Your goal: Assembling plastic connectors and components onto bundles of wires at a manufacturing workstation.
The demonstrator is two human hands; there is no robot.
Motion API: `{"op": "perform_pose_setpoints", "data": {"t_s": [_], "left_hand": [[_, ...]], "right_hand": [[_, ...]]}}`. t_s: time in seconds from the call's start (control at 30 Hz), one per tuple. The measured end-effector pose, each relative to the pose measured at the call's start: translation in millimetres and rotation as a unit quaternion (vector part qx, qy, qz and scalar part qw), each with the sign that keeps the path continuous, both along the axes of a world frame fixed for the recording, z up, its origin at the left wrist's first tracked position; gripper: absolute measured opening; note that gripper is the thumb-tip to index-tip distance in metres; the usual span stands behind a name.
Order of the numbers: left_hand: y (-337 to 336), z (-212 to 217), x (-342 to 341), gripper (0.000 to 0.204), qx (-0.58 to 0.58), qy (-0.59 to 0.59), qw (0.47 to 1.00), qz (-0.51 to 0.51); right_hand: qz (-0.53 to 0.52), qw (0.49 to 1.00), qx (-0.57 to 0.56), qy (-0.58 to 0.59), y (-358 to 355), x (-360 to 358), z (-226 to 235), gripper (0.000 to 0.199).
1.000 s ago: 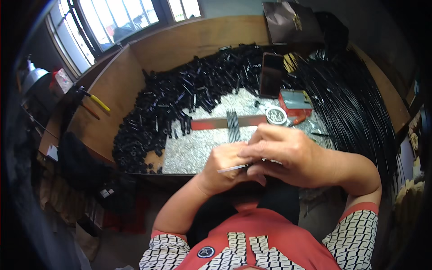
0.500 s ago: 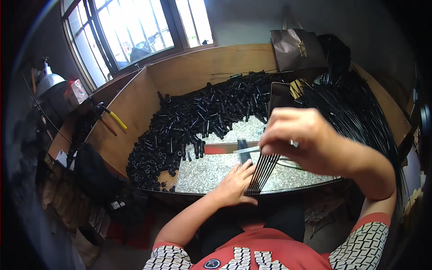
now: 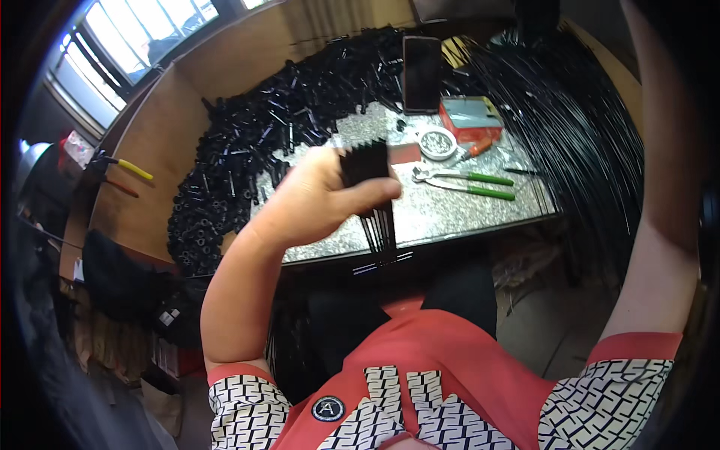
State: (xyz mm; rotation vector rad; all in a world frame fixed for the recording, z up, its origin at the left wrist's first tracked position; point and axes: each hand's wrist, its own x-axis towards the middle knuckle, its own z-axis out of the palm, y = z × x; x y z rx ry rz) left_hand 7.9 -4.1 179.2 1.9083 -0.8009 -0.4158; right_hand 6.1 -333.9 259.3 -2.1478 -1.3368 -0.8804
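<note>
Rods in closed left hand

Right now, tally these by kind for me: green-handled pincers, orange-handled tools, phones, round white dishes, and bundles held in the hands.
Green-handled pincers: 1
Orange-handled tool: 1
Phone: 1
Round white dish: 1
Bundle of dark rods in the left hand: 1; the right hand is out of view
Total seen: 5

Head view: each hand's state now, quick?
Left hand: closed, holding a bundle of thin black rods.
Right hand: out of view, cannot be told; only the right arm shows.
</note>
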Motion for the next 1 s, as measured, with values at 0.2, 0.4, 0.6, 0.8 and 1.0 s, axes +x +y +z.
{"op": "perform_pose_setpoints", "data": {"t_s": [0.2, 0.4, 0.6, 0.8, 1.0], "left_hand": [[39, -78, 3, 0.021, -0.215, 0.16, 0.948, 0.173], [53, -176, -27, 0.023, -0.43, 0.295, 0.796, 0.308], [40, -186, -61, 0.025, -0.492, 0.314, 0.724, 0.368], [17, -176, -73, 0.03, -0.512, 0.325, 0.731, 0.313], [18, -173, -92, 0.037, -0.372, 0.406, 0.832, 0.07]], "right_hand": [[-0.041, 0.993, 0.112, -0.021, 146, -48, -56, 0.019], [0.054, 0.637, 0.173, 0.749, 194, -125, -215, 0.033], [0.114, 0.456, 0.48, 0.741, 216, -103, -276, 0.048], [-0.02, 0.489, 0.643, 0.59, 205, -83, -254, 0.044], [-0.145, 0.636, 0.512, 0.559, 144, -60, -181, 0.043]]}}
